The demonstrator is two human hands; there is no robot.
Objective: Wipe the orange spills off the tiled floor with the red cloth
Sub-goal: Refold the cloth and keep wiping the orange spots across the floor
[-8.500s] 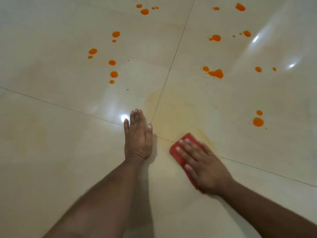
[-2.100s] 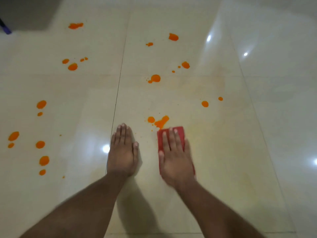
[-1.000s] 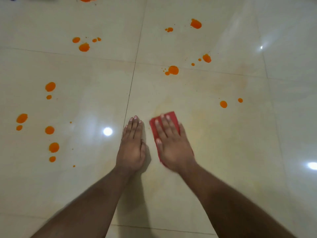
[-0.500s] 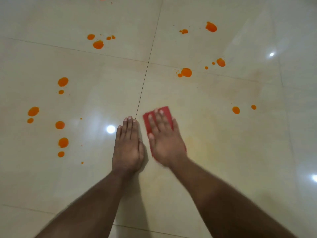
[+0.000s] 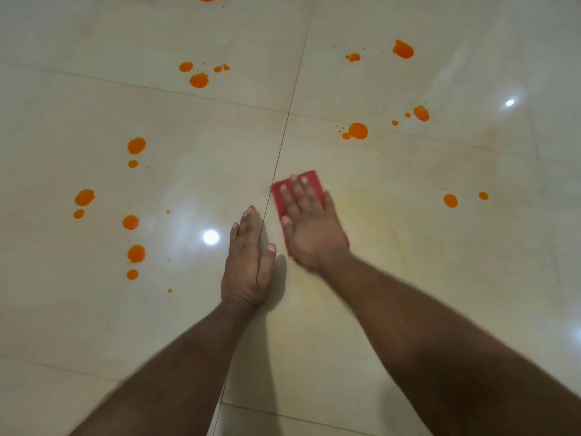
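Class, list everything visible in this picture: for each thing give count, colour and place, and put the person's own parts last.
red cloth: one, red, flat on the floor right of the grout line, under the right hand.
orange spills: many drops, orange, scattered left, ahead and right of the hands.
tiled floor: cream glossy tiles, faint yellowish smear near the cloth.
light reflections: several, white, on the tiles.
left hand: flat on the floor, beside the cloth.
right hand: fingers straight, pressing the cloth.
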